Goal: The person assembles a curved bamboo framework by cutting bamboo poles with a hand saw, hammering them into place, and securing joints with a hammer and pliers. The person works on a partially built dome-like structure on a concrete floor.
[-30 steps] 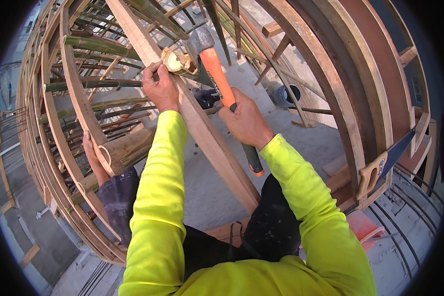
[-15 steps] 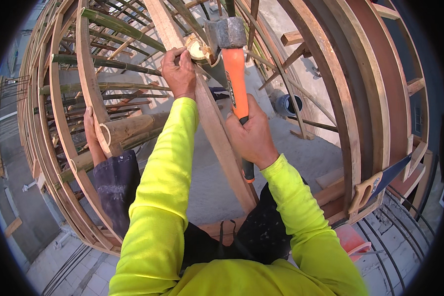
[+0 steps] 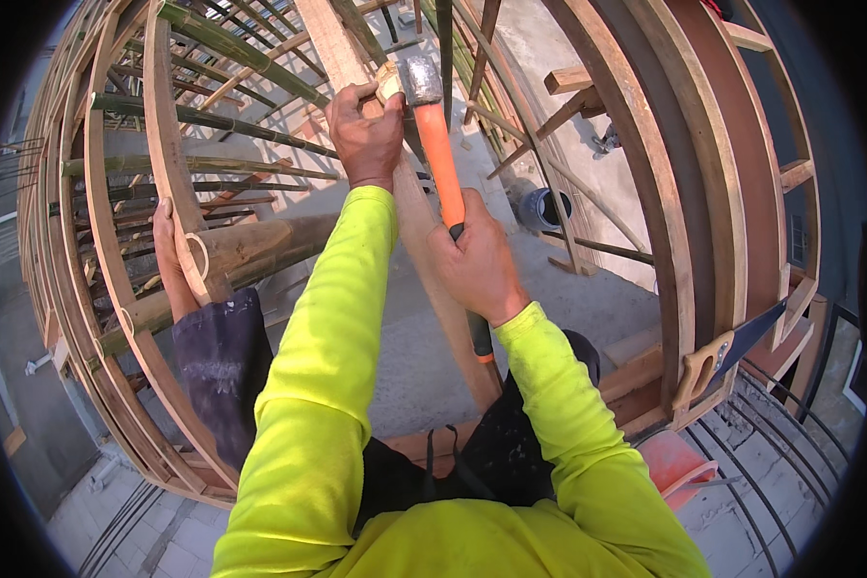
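My right hand [image 3: 479,258] grips the dark handle end of a hammer [image 3: 439,159] with an orange shaft and a worn grey metal head. The head is up at the far end, right beside a small pale piece of wood [image 3: 388,82]; whether they touch I cannot tell. My left hand [image 3: 364,135] is closed, thumb and fingers pinched at the near side of that pale piece, which sits against a long timber beam [image 3: 432,246]. The fingers partly hide the piece's lower end. The beam runs from between my legs away past my left hand.
Green bamboo poles [image 3: 217,123] and curved-looking timber rails stand at the left. A handsaw [image 3: 708,364] hangs on the timber formwork at the right. Below are a dark bucket [image 3: 541,208] and a red bucket [image 3: 674,462]. My bare foot [image 3: 167,246] rests by the left rail.
The hammer head has come down and left, closer to the pale piece of wood. My left hand has shifted slightly right, its fingers now around the piece's near end.
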Available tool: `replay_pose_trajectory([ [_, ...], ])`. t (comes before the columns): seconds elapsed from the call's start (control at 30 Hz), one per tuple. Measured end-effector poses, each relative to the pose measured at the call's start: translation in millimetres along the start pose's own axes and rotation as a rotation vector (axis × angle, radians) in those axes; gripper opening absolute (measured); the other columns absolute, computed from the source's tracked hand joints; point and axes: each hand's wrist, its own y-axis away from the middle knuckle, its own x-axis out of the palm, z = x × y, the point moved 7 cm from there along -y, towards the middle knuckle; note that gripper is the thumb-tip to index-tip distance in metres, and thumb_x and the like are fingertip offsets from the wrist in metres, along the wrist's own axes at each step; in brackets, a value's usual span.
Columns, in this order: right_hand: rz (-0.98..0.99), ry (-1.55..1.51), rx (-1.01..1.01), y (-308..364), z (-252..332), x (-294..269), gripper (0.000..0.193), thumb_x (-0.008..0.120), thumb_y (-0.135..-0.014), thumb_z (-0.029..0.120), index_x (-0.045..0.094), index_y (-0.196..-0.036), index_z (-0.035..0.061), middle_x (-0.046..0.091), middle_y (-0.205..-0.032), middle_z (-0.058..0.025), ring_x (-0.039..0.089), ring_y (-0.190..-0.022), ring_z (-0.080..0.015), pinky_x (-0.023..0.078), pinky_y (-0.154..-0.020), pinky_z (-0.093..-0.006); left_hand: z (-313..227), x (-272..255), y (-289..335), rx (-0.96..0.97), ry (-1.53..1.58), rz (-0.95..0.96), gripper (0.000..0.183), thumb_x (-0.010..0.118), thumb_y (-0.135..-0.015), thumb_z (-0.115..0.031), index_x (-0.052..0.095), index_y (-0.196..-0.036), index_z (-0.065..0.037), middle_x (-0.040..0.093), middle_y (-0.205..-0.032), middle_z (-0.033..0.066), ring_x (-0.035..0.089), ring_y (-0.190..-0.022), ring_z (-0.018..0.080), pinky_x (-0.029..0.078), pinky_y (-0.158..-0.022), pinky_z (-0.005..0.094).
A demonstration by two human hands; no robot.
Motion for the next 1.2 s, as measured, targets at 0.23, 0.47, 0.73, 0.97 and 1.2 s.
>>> replay_pose_trajectory([
  [0.23,0.054,0.106,-0.102,-1,-3,23,0.032,0.057,-0.089,0.011,0.039,-0.109,-0.0066,0.064,-0.081,-0.0309,0.064,-0.078,-0.0494,0.048,-0.07,-0.0573,2,1,2,0.029,-0.052,0.072,0.023,0.067,-0.083,-0.014,0.064,-0.104,-0.003,0.064,-0.104,0.0149,0.058,-0.107,0.0332,0.047,-0.091,0.0419],
  [0.47,-0.034,0.012,-0.186,0,-8,18,0.036,0.059,-0.088,0.01,0.041,-0.115,-0.0056,0.063,-0.078,-0.0296,0.063,-0.077,-0.0499,0.047,-0.069,-0.0581,59,13,-1,-0.313,0.49,0.124,0.016,0.053,-0.097,-0.016,0.061,-0.1,-0.003,0.061,-0.094,0.0061,0.058,-0.081,0.0191,0.049,-0.075,0.034],
  [0.73,0.016,-0.025,-0.192,0,-9,22,0.029,0.056,-0.088,0.007,0.039,-0.107,-0.006,0.062,-0.084,-0.032,0.061,-0.079,-0.0512,0.047,-0.07,-0.058,41,2,5,-0.051,0.091,0.056,0.011,0.069,-0.085,-0.007,0.058,-0.085,-0.004,0.057,-0.081,-0.002,0.049,-0.068,0.0123,0.045,-0.06,0.0305],
  [0.97,0.016,-0.008,-0.19,0,-9,22,0.029,0.057,-0.088,0.007,0.039,-0.106,-0.0053,0.062,-0.083,-0.0314,0.062,-0.079,-0.0508,0.048,-0.07,-0.0579,39,4,8,-0.008,0.096,0.092,0.01,0.066,-0.087,-0.007,0.057,-0.087,-0.004,0.057,-0.083,-0.0018,0.049,-0.07,0.0119,0.045,-0.062,0.0301],
  [1.2,0.051,-0.003,-0.174,1,-6,22,0.03,0.058,-0.088,0.008,0.038,-0.107,-0.0042,0.063,-0.087,-0.0313,0.062,-0.08,-0.0513,0.048,-0.071,-0.0585,35,3,7,0.013,0.082,0.086,0.007,0.063,-0.09,-0.008,0.057,-0.093,-0.005,0.058,-0.087,-0.0002,0.052,-0.073,0.0121,0.047,-0.065,0.0295],
])
